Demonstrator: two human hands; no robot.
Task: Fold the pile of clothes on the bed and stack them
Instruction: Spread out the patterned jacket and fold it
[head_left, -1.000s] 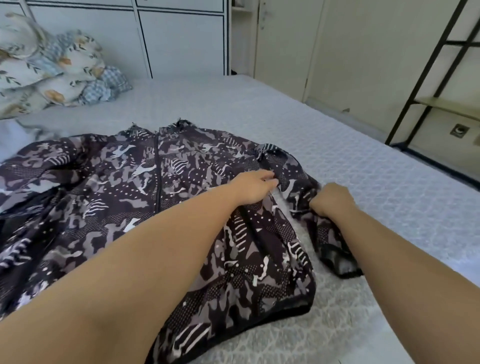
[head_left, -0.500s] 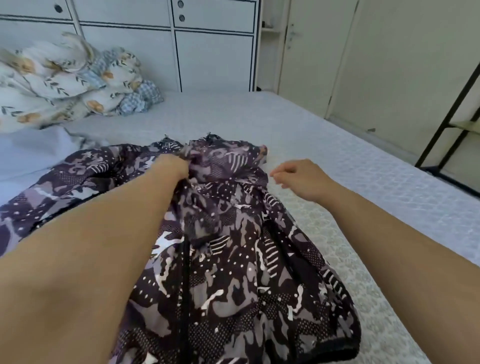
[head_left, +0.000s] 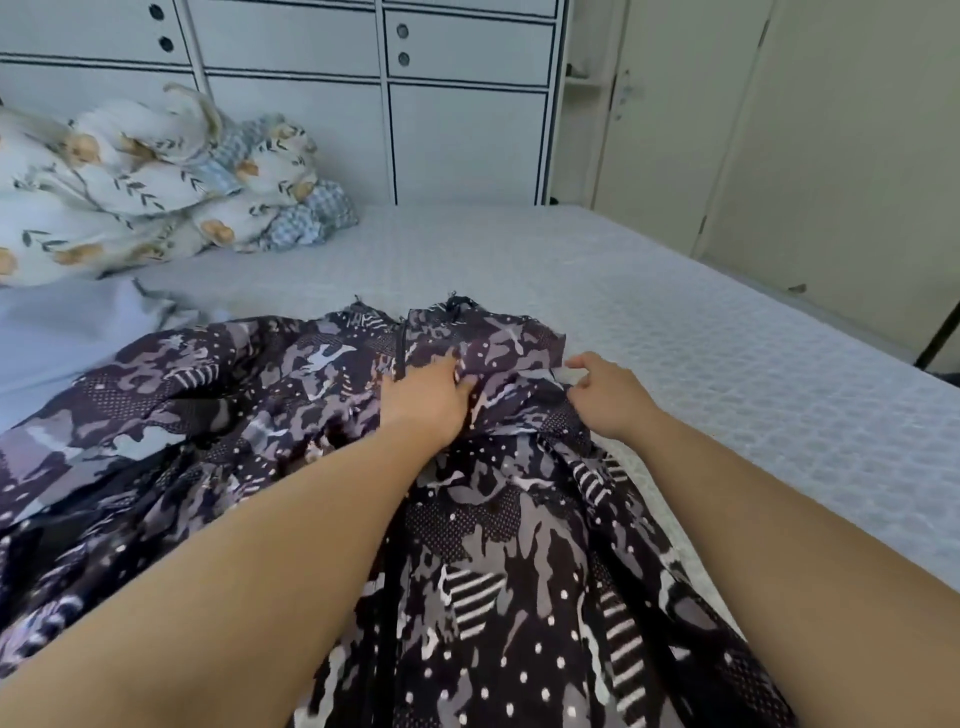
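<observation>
A dark camouflage-print jacket (head_left: 291, 415) with white dots and stripes lies spread over the near half of the bed (head_left: 727, 364), zipper side up, its collar pointing toward the far wall. The left hand (head_left: 428, 400) rests on the jacket just right of the zipper, below the collar, its fingers curled into a bunch of the fabric. The right hand (head_left: 605, 392) is at the jacket's right shoulder edge, thumb and fingertips pinching a fold of cloth there, the other fingers bent. A pale blue garment (head_left: 57, 332) lies beside the jacket on the left. Farther back on the left sits a crumpled floral duvet (head_left: 135, 187), against a white wardrobe (head_left: 457, 130) with dark-edged panels.
</observation>
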